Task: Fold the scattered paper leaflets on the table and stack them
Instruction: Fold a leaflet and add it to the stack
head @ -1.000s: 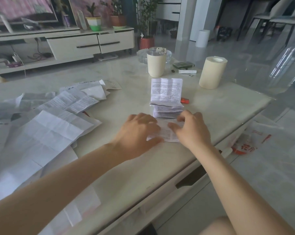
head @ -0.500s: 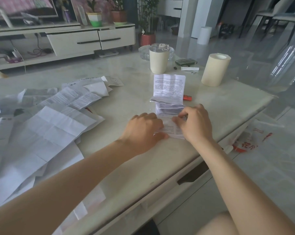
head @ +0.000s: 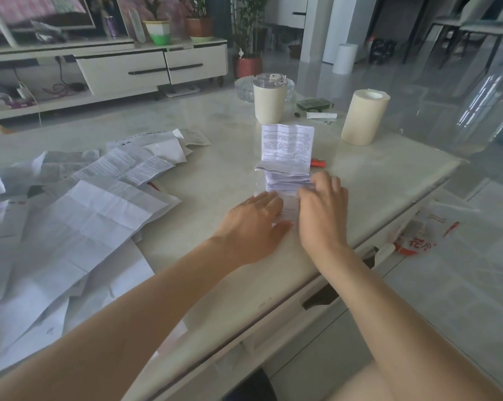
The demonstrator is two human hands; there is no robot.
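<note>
A narrow printed leaflet lies on the marble table, its far part flat and its near part bunched into accordion folds. My left hand lies flat on the leaflet's near end with straight fingers. My right hand sits beside it, fingers extended over the folded section, slightly blurred. The leaflet's near end is mostly hidden under both hands. A pile of unfolded leaflets is spread over the table's left side.
A cream tumbler with a clear lid and a cream paper roll stand at the far side. A small red object lies by the leaflet. The table's edge runs close on the right, with a plastic bag on the floor.
Both hands have gone from curled fingers working the paper to flatter fingers on it. My right hand has slid forward over the folds. The view shifted slightly.
</note>
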